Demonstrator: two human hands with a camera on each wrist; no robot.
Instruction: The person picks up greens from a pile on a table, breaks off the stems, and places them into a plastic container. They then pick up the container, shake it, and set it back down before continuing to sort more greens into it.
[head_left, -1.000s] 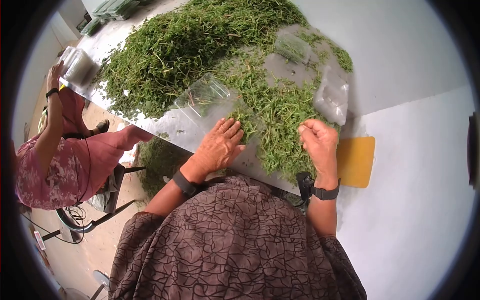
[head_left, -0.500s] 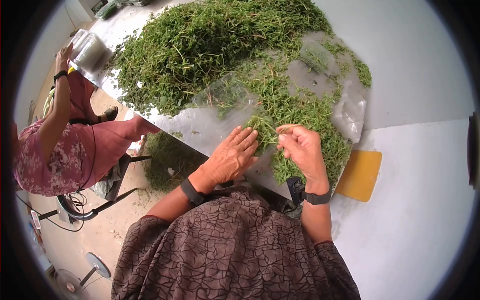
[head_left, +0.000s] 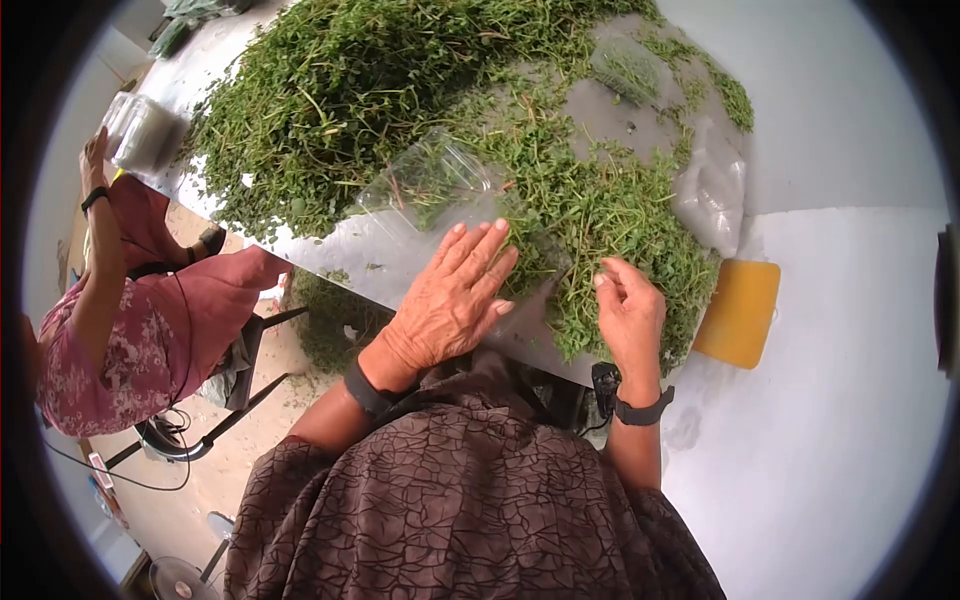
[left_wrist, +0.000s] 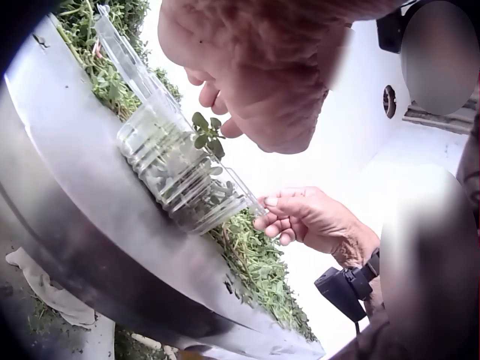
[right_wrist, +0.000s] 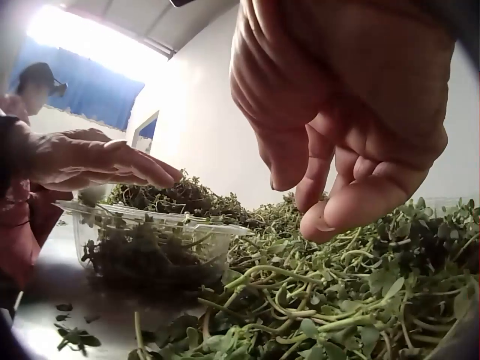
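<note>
A clear plastic clamshell box [right_wrist: 154, 251] holds leafy green stems, and its lid [head_left: 440, 175] lies folded back on the table. My left hand [head_left: 450, 305] is held flat above the box, fingers straight, covering much of it in the head view. To the right, my right hand [head_left: 632, 310] hovers over a loose pile of greens [head_left: 620, 215]. Its fingers are loosely bent, the thumb apart from them, and nothing shows between them in the right wrist view. One leafy sprig [left_wrist: 208, 135] sticks up over the box rim below the left palm.
A large heap of greens [head_left: 330, 110] covers the table's far side. Another clear box [head_left: 630, 70] and a plastic piece [head_left: 710, 190] lie at the right, near a yellow board [head_left: 738, 315]. Another person [head_left: 120, 340] sits at left beside stacked boxes [head_left: 140, 130].
My right hand came in to the box with a few stems, then drew back right without them. My left hand has lifted slightly off the greens.
</note>
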